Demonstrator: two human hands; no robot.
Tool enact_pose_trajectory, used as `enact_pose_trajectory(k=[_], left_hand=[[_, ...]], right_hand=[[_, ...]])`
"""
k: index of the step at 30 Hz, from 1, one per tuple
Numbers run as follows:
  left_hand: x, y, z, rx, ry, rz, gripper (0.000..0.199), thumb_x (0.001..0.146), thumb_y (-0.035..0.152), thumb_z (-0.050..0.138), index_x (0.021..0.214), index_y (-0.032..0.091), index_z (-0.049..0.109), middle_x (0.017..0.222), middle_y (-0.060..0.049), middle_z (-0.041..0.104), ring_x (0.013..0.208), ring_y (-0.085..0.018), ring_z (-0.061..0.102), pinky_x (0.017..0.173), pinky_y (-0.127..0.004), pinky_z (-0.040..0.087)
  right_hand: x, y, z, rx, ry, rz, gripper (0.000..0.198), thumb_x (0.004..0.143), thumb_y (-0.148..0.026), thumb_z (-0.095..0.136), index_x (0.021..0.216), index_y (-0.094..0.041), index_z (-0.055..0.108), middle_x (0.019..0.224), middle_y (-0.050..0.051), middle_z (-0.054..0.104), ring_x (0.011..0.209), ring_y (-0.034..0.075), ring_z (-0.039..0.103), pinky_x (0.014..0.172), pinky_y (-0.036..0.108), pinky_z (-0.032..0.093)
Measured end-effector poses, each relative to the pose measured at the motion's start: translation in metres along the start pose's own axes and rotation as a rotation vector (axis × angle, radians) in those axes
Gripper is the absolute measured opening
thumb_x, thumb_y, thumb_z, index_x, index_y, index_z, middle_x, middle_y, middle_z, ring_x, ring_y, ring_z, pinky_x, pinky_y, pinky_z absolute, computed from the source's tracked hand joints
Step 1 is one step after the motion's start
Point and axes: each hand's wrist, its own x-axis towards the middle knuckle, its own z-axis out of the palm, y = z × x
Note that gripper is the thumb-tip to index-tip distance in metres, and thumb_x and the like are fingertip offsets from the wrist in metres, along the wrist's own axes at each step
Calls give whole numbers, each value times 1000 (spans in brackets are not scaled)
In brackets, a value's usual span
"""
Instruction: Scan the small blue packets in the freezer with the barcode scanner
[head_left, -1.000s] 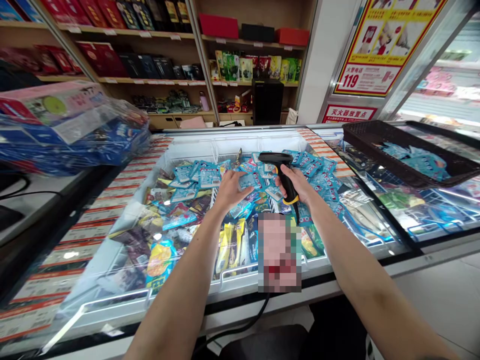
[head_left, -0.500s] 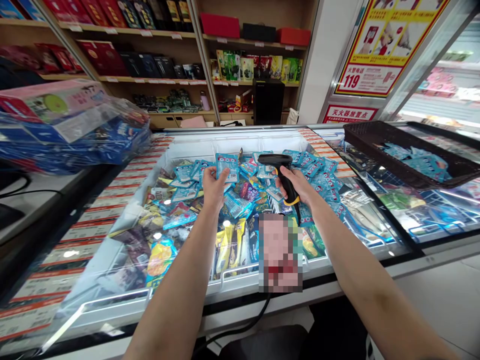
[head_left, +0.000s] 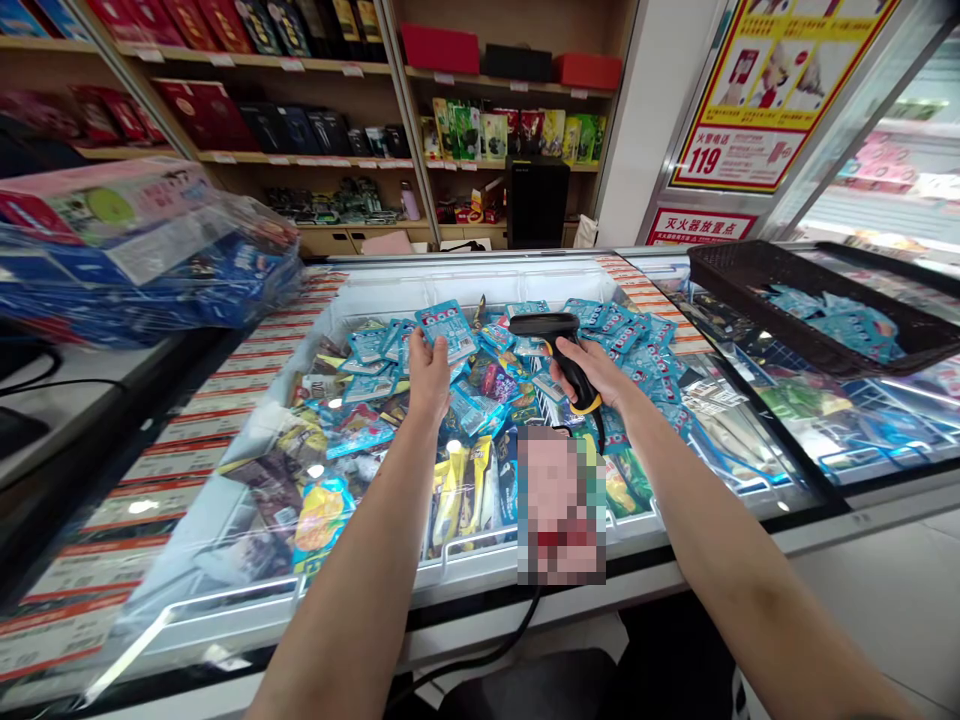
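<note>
My left hand (head_left: 430, 375) is over the chest freezer (head_left: 375, 290), with thumb and forefinger apart. A flat light-blue snack packet (head_left: 448, 328) lies tilted just beyond these fingertips, its lower left edge partly hidden by them. My right hand (head_left: 592, 372) grips a black and yellow barcode scanner (head_left: 574, 375) by its handle, the head pointing left toward the packet. Below both hands, similar blue packets (head_left: 630, 335) are spread over the freezer's contents. Yellow wrapped ice creams (head_left: 450, 490) lie nearer the front.
A dark basket (head_left: 817, 335) holding more blue packets stands at the right. Plastic-wrapped boxes (head_left: 142, 250) are stacked on the left. Price labels (head_left: 180, 440) line the freezer glass. A cable (head_left: 495, 650) hangs in front. Stocked shelves (head_left: 315, 65) stand behind.
The blue packet has turned from upright to tilted, and my left thumb has come away from its face. The scanner has shifted slightly left and tipped in my right hand.
</note>
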Motion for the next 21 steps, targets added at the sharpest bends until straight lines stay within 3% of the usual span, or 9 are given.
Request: enact_pose_trajectory(k=[11,21], left_hand=[[6,-11,-5,163,47,68,54,82,62,58,118,24,45,94,-5,61,88,-19,63,80,-37,55],[2,-4,-1,151,68,13,52,82,58,58,119,23,47,93,-5,62,90,-20,64,77,-36,56]], right_hand=[[-1,1,-2,-44,-47,57,45,82,-62,59,88,-18,59,62,2,66,38,11,51,34,23,42],[-4,-2,2,-54,-36,80,44,80,-62,61,90,-19,63,53,1,64,36,12,51,34,22,39]])
